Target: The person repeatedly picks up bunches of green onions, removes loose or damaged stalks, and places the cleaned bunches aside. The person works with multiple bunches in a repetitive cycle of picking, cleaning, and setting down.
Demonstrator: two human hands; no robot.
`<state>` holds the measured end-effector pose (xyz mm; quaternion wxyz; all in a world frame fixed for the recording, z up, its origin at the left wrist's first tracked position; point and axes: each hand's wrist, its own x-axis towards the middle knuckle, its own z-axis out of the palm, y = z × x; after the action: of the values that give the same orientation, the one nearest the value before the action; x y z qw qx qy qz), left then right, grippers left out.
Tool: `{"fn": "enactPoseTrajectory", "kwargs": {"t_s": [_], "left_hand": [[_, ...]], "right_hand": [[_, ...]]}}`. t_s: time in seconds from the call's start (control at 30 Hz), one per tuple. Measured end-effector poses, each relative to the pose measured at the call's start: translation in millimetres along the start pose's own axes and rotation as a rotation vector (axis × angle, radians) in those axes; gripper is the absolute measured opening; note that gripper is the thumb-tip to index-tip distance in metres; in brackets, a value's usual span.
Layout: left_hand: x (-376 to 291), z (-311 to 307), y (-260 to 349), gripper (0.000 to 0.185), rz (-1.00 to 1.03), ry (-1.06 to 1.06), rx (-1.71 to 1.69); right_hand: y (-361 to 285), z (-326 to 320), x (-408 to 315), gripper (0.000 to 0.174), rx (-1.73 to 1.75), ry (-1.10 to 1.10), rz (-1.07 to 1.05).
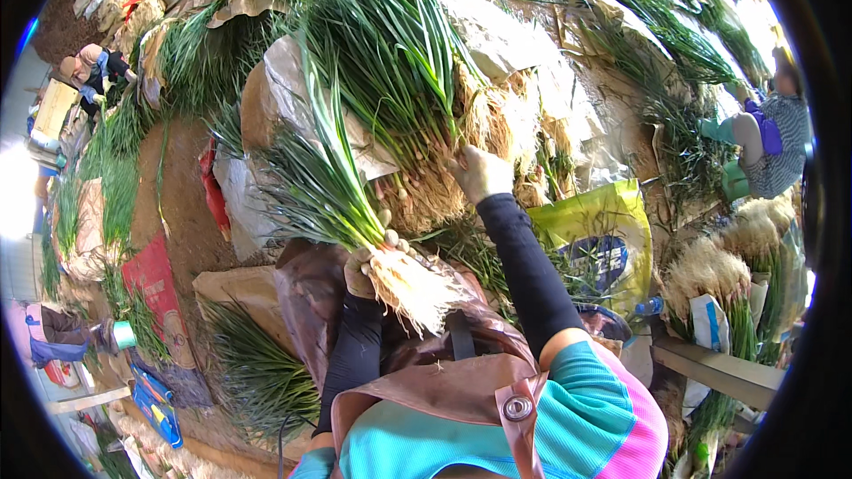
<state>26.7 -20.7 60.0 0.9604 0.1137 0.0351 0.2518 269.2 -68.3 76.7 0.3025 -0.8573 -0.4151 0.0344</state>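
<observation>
My left hand [360, 274], in a pale work glove, is wrapped around a bunch of leafy alliums [359, 223] that look like young garlic. The held bunch's leaves point up and left, and its pale roots [413, 286] spread over my brown apron [432, 376]. Ahead lies a large pile of the same plants [393, 73], with tangled, soil-coloured roots [423, 203] towards me. My right hand [484, 174], also gloved, grips a stalk at the pile's root end; the fingertips are partly hidden among the stems.
A yellow printed sack [599, 239] lies right of my right arm. Bundles with upturned roots [709, 273] stand farther right, near a beam [719, 372]. More greens [259, 369] lie at lower left. Other people crouch at the right [775, 133] and upper left [96, 73].
</observation>
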Motion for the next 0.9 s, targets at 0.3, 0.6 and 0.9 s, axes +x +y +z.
{"fn": "enactPoseTrajectory", "kwargs": {"t_s": [0.3,0.6,0.9], "left_hand": [[-4.8,-9.7,-1.5,0.053,-0.118,0.140,0.060],[-23.6,-38.0,1.5,0.055,-0.233,0.245,0.179],[-8.3,-13.2,-15.3,0.045,-0.082,0.114,-0.093]], "right_hand": [[-21.7,15.3,-41.9,0.027,0.428,-0.152,-0.206],[-32.9,25.7,-51.9,0.023,0.960,-0.440,0.240],[-16.5,57.5,-72.4,0.024,0.623,-0.318,0.473]]}}
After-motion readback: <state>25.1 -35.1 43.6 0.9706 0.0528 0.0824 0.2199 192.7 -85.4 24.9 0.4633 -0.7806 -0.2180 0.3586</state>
